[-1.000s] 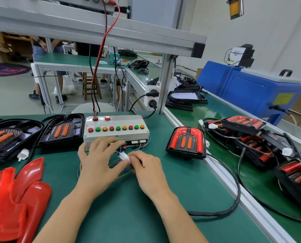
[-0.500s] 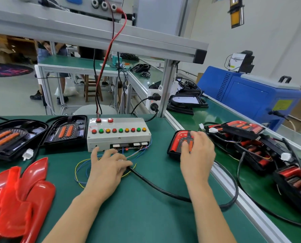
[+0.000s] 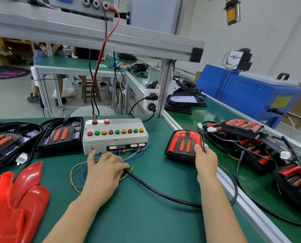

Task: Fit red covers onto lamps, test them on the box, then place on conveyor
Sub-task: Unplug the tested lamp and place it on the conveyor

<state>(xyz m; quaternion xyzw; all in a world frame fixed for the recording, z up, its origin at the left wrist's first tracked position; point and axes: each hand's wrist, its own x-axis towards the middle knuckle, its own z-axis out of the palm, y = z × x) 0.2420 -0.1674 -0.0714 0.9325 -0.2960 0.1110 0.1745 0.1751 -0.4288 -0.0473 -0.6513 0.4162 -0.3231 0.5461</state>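
The right hand (image 3: 205, 159) grips the covered lamp (image 3: 184, 144) by its near right corner at the surface's right edge, beside the conveyor (image 3: 214, 118), likely ready to lift it across; the left hand (image 3: 106, 166) holds its cable (image 3: 163, 194) down near the box (image 3: 115, 135). The lamp lies face up, long axis running away from the person, rounded end far

On the tabletop (image 3: 146, 216): test box (image 3: 115, 135) far centre, two uncovered lamps (image 3: 61, 134) left of it, loose covers (image 3: 14, 199) near left, covered lamp (image 3: 183, 143) right, conveyor (image 3: 216, 120) beyond.
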